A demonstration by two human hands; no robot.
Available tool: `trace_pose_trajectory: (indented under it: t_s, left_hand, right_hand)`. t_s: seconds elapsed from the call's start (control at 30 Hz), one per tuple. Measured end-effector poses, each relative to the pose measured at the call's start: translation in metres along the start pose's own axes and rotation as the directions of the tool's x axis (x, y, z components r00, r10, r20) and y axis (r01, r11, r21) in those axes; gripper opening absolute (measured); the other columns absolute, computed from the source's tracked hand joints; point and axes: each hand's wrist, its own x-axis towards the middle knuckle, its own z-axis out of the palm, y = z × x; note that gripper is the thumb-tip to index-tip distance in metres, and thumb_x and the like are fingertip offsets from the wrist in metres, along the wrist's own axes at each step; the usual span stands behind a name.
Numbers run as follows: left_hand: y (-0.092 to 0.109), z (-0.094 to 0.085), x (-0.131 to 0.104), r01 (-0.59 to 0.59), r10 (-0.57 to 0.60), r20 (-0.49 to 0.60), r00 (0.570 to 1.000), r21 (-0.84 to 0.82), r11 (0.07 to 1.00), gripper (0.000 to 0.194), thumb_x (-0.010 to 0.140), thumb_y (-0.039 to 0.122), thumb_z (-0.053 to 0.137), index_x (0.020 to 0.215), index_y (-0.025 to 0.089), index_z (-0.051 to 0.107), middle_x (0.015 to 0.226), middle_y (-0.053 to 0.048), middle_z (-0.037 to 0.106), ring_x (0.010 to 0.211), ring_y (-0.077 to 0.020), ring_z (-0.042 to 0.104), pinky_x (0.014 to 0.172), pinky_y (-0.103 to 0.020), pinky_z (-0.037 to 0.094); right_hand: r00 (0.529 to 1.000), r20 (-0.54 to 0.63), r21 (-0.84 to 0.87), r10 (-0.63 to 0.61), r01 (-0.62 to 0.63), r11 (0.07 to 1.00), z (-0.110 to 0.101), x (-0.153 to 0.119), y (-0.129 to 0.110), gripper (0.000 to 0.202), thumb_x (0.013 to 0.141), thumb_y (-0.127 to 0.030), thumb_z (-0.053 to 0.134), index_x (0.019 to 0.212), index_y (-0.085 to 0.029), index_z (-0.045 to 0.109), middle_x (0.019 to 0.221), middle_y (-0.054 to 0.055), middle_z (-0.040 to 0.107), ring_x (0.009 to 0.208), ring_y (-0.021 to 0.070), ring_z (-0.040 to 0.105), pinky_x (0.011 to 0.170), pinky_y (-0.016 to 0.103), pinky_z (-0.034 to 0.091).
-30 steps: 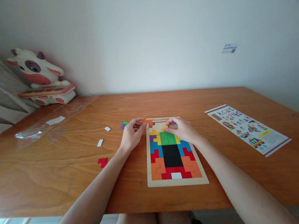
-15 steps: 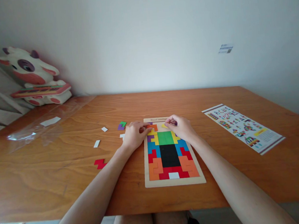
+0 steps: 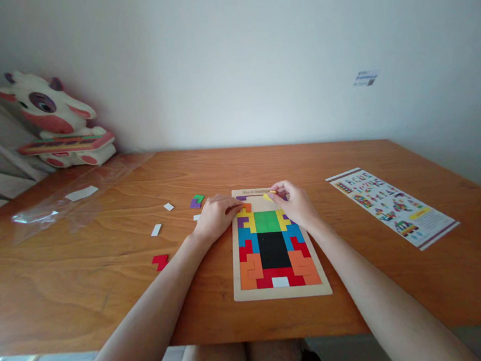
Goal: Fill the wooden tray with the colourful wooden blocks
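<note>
A wooden puzzle board (image 3: 239,294) lies in front of me, filled with coloured block pieces. My left hand (image 3: 216,217) rests at the board's upper left edge, its fingertips pressing an orange piece (image 3: 247,207) into the tray. My right hand (image 3: 296,204) is at the board's upper right, pinching a small yellow piece (image 3: 268,196) just above the top rows. A green block (image 3: 266,221) and a black block (image 3: 275,249) fill the board's middle.
Loose pieces lie left of the board: a purple and green pair (image 3: 196,201), a red piece (image 3: 160,261), small white ones (image 3: 156,229). A printed pattern sheet (image 3: 391,205) lies at the right. A clear plastic bag (image 3: 56,207) and a cow plush (image 3: 54,122) are far left.
My left hand has brought the orange piece down from the board's top edge into the tray. My right hand has lifted a yellow piece slightly at the top.
</note>
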Motion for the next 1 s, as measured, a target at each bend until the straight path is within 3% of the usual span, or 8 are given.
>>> trace_pose_trajectory:
  t_s: [0.2, 0.43, 0.6, 0.7, 0.8, 0.9, 1.0]
  left_hand:
    - [0.005, 0.0, 0.002, -0.002, 0.002, -0.002, 1.0, 0.046, 0.999, 0.009, 0.089, 0.025, 0.067, 0.091, 0.022, 0.075, 0.094, -0.002, 0.078, 0.088, -0.021, 0.07, 0.082, -0.032, 0.052]
    - [0.005, -0.002, 0.0, -0.046, 0.045, 0.016, 0.999, 0.092, 0.995, 0.014, 0.092, 0.025, 0.062, 0.092, 0.021, 0.075, 0.095, -0.006, 0.077, 0.089, -0.0229, 0.069, 0.082, -0.036, 0.052]
    - [0.013, -0.001, -0.003, -0.177, 0.174, 0.053, 0.983, 0.071, 0.982, 0.023, 0.098, 0.029, 0.052, 0.106, 0.021, 0.072, 0.108, -0.007, 0.076, 0.102, -0.0227, 0.068, 0.092, -0.037, 0.051]
    - [0.019, -0.002, -0.005, -0.243, 0.233, 0.115, 0.966, 0.089, 0.966, 0.025, 0.099, 0.033, 0.05, 0.105, 0.023, 0.072, 0.11, -0.007, 0.075, 0.104, -0.0216, 0.068, 0.092, -0.036, 0.05]
    - [0.023, -0.006, -0.006, -0.246, 0.228, 0.144, 0.963, 0.119, 0.962, 0.027, 0.1, 0.032, 0.048, 0.096, 0.022, 0.073, 0.101, -0.006, 0.076, 0.098, -0.0205, 0.07, 0.089, -0.035, 0.05]
    - [0.024, -0.011, -0.006, -0.21, 0.186, 0.149, 0.971, 0.16, 0.965, 0.029, 0.1, 0.032, 0.048, 0.093, 0.02, 0.073, 0.093, -0.007, 0.075, 0.09, -0.0203, 0.069, 0.084, -0.034, 0.051]
    - [0.019, -0.021, -0.006, -0.149, 0.12, 0.121, 0.985, 0.266, 0.952, 0.027, 0.099, 0.031, 0.048, 0.098, 0.02, 0.073, 0.098, -0.008, 0.074, 0.092, -0.0216, 0.067, 0.085, -0.036, 0.051]
  right_hand:
    - [1.0, -0.027, 0.029, -0.011, 0.012, 1.0, 0.002, -0.001, 0.003, 0.016, 0.083, -0.038, 0.062, 0.089, -0.023, 0.064, 0.091, 0.006, 0.073, 0.084, 0.0222, 0.067, 0.082, 0.04, 0.051]
    - [0.996, -0.076, 0.126, 0.035, -0.026, 0.992, 0.001, 0.001, 0.008, 0.034, 0.083, -0.049, 0.064, 0.098, -0.019, 0.069, 0.097, 0.011, 0.074, 0.079, 0.0219, 0.066, 0.078, 0.04, 0.053]
    - [0.981, -0.122, 0.31, 0.152, -0.108, 0.944, -0.002, 0.006, 0.015, 0.037, 0.078, -0.051, 0.07, 0.097, -0.019, 0.07, 0.098, 0.01, 0.075, 0.085, 0.0222, 0.068, 0.081, 0.039, 0.053]
    - [0.957, -0.185, 0.414, 0.222, -0.129, 0.901, -0.005, 0.008, 0.017, 0.036, 0.072, -0.049, 0.077, 0.09, -0.019, 0.068, 0.094, 0.008, 0.074, 0.089, 0.0219, 0.068, 0.085, 0.038, 0.054]
    - [0.931, -0.21, 0.481, 0.299, -0.168, 0.861, -0.009, 0.007, 0.018, 0.036, 0.068, -0.044, 0.079, 0.09, -0.019, 0.066, 0.091, 0.006, 0.072, 0.085, 0.0204, 0.068, 0.084, 0.038, 0.055]
    - [0.914, -0.195, 0.537, 0.355, -0.203, 0.819, -0.011, 0.006, 0.021, 0.044, 0.069, -0.04, 0.078, 0.106, -0.021, 0.063, 0.086, 0.002, 0.068, 0.075, 0.0173, 0.068, 0.076, 0.036, 0.057]
    - [0.912, -0.194, 0.56, 0.361, -0.199, 0.804, -0.012, 0.005, 0.023, 0.047, 0.072, -0.037, 0.075, 0.115, -0.022, 0.061, 0.08, -0.002, 0.063, 0.07, 0.0146, 0.067, 0.073, 0.034, 0.058]
